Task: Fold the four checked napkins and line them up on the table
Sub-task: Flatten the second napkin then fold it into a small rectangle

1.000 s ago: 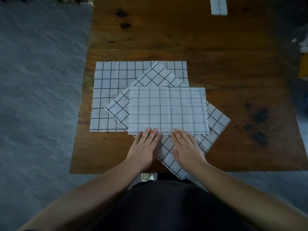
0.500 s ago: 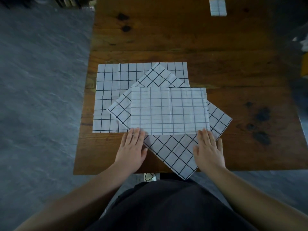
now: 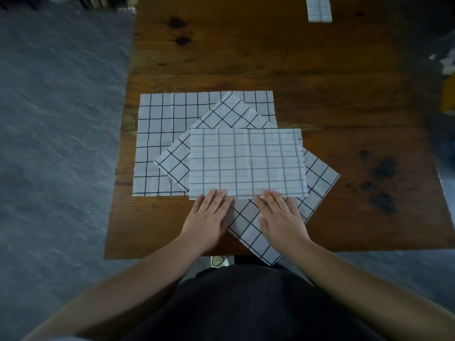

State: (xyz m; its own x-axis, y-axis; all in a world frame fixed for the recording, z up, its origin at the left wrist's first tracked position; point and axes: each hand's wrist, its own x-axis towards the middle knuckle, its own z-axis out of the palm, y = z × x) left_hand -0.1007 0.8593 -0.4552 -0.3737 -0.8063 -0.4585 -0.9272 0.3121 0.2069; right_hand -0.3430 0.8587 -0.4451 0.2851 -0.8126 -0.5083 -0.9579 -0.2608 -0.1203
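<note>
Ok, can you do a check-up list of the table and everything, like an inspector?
Surface: wooden table, dark knots and stains.
Job's things: half-folded napkin lies on a diagonal napkin, which overlaps a flat napkin and hangs over the near edge; small folded napkin at the far edge.
Clutter: blurred yellow thing and white thing at the picture's right; cannot tell what.
Grippers: left hand and right hand flat, fingertips on the half-folded napkin's near edge.
Cables: nothing seen.
Surroundings: grey floor.
</note>
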